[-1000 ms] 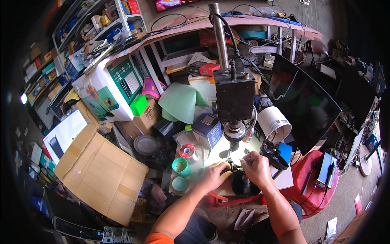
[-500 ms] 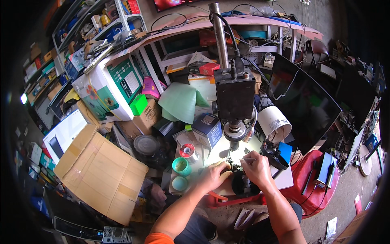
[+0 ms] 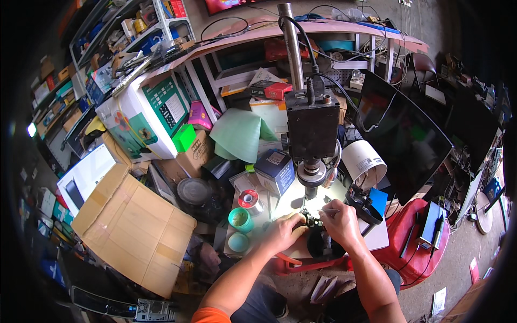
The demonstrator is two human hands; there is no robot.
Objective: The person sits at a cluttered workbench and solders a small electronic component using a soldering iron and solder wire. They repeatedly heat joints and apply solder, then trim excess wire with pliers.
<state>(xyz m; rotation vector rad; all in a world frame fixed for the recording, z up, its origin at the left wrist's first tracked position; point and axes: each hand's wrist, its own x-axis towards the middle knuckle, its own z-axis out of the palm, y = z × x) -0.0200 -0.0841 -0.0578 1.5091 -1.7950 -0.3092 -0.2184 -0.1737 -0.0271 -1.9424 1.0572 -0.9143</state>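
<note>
A black microscope camera [image 3: 311, 126] hangs from a metal post, its lens over a brightly lit patch of the worktable. Under it lies a small dark part [image 3: 312, 219], too small to make out exactly. My left hand [image 3: 285, 231] is closed at the left side of this part, its fingertips pressed together by a yellowish edge. From the right, my right hand [image 3: 341, 222] pinches a thin, light-coloured tool [image 3: 329, 210] whose tip points at the part. Below and between my hands stands a black round base [image 3: 325, 243].
Left of my hands stand a solder spool [image 3: 249, 200], a green jar [image 3: 240, 220] and its lid [image 3: 238, 243]. A blue box [image 3: 274, 171] is behind them. To the right are a white cylinder [image 3: 364, 163] and a red stool [image 3: 417, 242] bearing a blue device [image 3: 432, 226]. An open carton [image 3: 134, 231] sits far left.
</note>
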